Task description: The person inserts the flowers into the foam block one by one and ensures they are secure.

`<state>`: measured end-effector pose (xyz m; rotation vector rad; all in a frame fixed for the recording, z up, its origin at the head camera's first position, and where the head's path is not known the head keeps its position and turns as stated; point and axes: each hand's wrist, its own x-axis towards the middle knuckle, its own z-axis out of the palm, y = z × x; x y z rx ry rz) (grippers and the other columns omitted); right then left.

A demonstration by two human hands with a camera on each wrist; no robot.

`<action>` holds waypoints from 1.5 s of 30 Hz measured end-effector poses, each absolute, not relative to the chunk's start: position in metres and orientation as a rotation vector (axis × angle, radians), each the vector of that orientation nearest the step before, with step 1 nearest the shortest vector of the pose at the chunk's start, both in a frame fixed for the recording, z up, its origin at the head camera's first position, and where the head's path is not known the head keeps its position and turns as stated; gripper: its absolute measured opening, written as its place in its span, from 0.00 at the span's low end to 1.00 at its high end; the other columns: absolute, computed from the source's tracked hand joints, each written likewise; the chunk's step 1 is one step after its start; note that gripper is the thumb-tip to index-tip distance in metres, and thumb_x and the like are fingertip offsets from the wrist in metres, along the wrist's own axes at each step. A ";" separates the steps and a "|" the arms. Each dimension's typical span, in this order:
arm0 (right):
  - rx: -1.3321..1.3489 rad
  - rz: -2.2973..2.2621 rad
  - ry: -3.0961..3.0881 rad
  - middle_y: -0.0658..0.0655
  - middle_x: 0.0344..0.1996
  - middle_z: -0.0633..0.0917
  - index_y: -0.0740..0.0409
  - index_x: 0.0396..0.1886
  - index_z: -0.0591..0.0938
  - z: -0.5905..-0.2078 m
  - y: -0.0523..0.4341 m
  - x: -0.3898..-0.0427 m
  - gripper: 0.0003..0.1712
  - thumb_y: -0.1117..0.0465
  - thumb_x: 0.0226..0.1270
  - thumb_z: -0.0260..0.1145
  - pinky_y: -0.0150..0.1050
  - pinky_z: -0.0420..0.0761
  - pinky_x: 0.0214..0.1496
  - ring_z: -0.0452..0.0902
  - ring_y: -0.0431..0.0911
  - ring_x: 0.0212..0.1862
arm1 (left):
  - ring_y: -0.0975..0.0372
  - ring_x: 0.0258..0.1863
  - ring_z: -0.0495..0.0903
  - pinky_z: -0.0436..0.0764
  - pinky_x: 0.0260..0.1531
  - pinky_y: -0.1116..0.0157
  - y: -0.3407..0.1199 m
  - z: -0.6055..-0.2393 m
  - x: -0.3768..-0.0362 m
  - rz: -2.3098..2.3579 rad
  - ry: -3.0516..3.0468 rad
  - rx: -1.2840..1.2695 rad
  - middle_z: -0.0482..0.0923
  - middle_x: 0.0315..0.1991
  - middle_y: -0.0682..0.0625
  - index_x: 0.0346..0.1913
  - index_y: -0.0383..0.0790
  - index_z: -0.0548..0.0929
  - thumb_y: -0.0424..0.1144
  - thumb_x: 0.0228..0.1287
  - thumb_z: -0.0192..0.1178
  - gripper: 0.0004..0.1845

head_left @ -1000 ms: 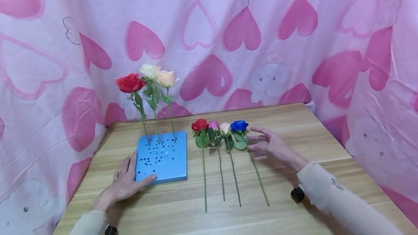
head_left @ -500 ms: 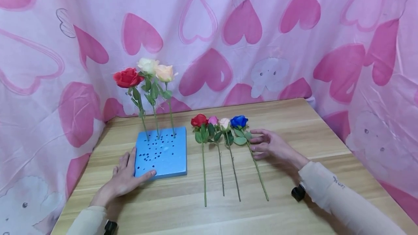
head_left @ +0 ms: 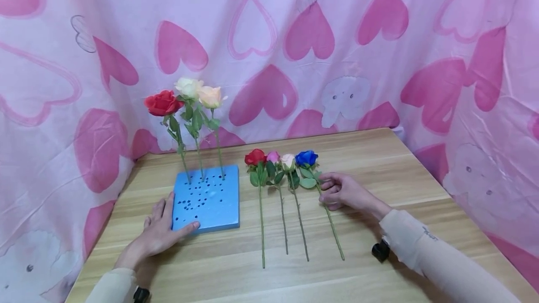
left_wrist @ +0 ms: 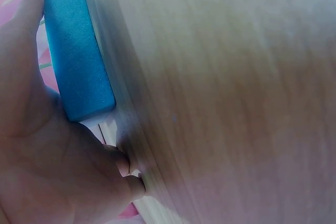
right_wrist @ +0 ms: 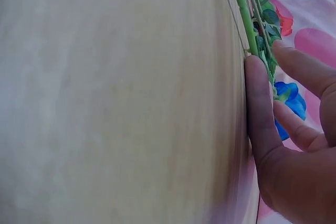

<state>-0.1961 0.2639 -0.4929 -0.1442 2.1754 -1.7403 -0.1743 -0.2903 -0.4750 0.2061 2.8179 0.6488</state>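
Currently our right hand (head_left: 346,192) sits on the wooden table (head_left: 379,162) at the blue rose (head_left: 307,158), fingertips at its stem just below the leaves. From the right wrist view the thumb lies flat on the wood beside the green stem and the other fingers (right_wrist: 302,72) are extended over it, loosely spread; nothing pinched that we can confirm, stem looks touched at most. Blue rose lies flat, bloom pointing to the far side, stem running toward us, rightmost in a row of four loose roses.

Next to it, going left: a pale pink rose (head_left: 288,162), a small pink rose (head_left: 273,157), a red rose (head_left: 255,157). All four lie parallel, blooms close together, leaves overlapping, stems apart.

Our left hand (head_left: 159,231) rests at the near left corner of the blue foam block (head_left: 208,198). Fingers run straight along its left edge, thumb lies on the top face near the front edge. Left wrist view shows the block's side against the palm; fingers relaxed, not curled round it.

Block lies flat on the table, left of the loose roses, top face full of small holes. Three roses stand upright in its far row: a tall red rose (head_left: 162,103), a cream rose (head_left: 188,86), a peach rose (head_left: 210,97).

Pink heart-print cloth (head_left: 269,36) hangs behind and on both sides.
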 end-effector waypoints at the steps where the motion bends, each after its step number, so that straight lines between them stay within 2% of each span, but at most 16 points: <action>1: -0.151 -1.724 2.201 0.69 0.61 0.76 0.61 0.75 0.69 -0.493 0.262 -0.196 0.45 0.68 0.60 0.78 0.53 0.89 0.47 0.82 0.56 0.52 | 0.25 0.76 0.32 0.36 0.66 0.21 -0.291 -0.475 -0.174 0.648 2.817 0.203 0.30 0.78 0.19 0.82 0.35 0.28 0.73 0.64 0.60 0.68; 7: -0.172 -1.653 2.304 0.68 0.56 0.77 0.62 0.74 0.71 -0.489 0.255 -0.195 0.46 0.71 0.55 0.80 0.51 0.90 0.42 0.79 0.55 0.49 | 0.25 0.76 0.32 0.35 0.65 0.21 -0.293 -0.475 -0.174 0.656 2.810 0.198 0.29 0.78 0.19 0.82 0.36 0.27 0.73 0.64 0.60 0.68; 12: -0.131 -1.622 2.345 0.68 0.53 0.78 0.62 0.74 0.69 -0.484 0.252 -0.193 0.45 0.75 0.56 0.78 0.50 0.90 0.39 0.80 0.54 0.46 | 0.25 0.76 0.32 0.35 0.65 0.21 -0.292 -0.476 -0.174 0.661 2.807 0.208 0.30 0.78 0.19 0.82 0.36 0.27 0.72 0.64 0.60 0.68; 23: 0.057 -1.617 2.315 0.68 0.48 0.79 0.60 0.78 0.63 -0.473 0.241 -0.195 0.51 0.79 0.53 0.70 0.49 0.89 0.36 0.82 0.52 0.37 | 0.25 0.77 0.33 0.36 0.65 0.21 -0.291 -0.477 -0.175 0.660 2.818 0.224 0.30 0.78 0.19 0.82 0.36 0.28 0.72 0.64 0.60 0.68; 30: 0.044 -1.594 2.288 0.68 0.49 0.82 0.59 0.79 0.64 -0.469 0.248 -0.195 0.47 0.75 0.60 0.70 0.48 0.89 0.37 0.84 0.52 0.40 | 0.25 0.77 0.33 0.35 0.65 0.21 -0.292 -0.477 -0.174 0.666 2.819 0.228 0.31 0.78 0.19 0.82 0.36 0.28 0.72 0.64 0.60 0.68; 32: 0.007 -1.623 2.233 0.70 0.50 0.82 0.61 0.79 0.61 -0.471 0.253 -0.194 0.47 0.74 0.62 0.69 0.49 0.89 0.40 0.86 0.54 0.41 | 0.25 0.77 0.32 0.35 0.65 0.21 -0.292 -0.477 -0.173 0.660 2.815 0.223 0.31 0.78 0.19 0.82 0.36 0.28 0.72 0.64 0.60 0.68; 39: -0.054 -1.757 2.045 0.69 0.47 0.81 0.71 0.70 0.60 -0.472 0.267 -0.193 0.35 0.73 0.68 0.66 0.55 0.89 0.47 0.87 0.59 0.46 | 0.26 0.77 0.31 0.34 0.65 0.22 -0.291 -0.474 -0.175 0.643 2.808 0.218 0.29 0.78 0.20 0.82 0.36 0.27 0.73 0.64 0.59 0.68; 42: -0.088 -1.836 1.971 0.71 0.48 0.80 0.70 0.71 0.58 -0.468 0.269 -0.194 0.35 0.73 0.71 0.64 0.60 0.87 0.50 0.85 0.62 0.48 | 0.26 0.77 0.31 0.33 0.66 0.22 -0.291 -0.474 -0.175 0.649 2.802 0.212 0.29 0.78 0.20 0.82 0.37 0.27 0.73 0.64 0.60 0.68; 45: -0.117 -1.902 1.934 0.72 0.49 0.77 0.67 0.70 0.61 -0.462 0.266 -0.195 0.31 0.73 0.72 0.63 0.63 0.86 0.51 0.83 0.64 0.49 | 0.26 0.77 0.31 0.33 0.66 0.22 -0.291 -0.476 -0.174 0.652 2.801 0.204 0.30 0.79 0.20 0.82 0.36 0.27 0.73 0.64 0.60 0.68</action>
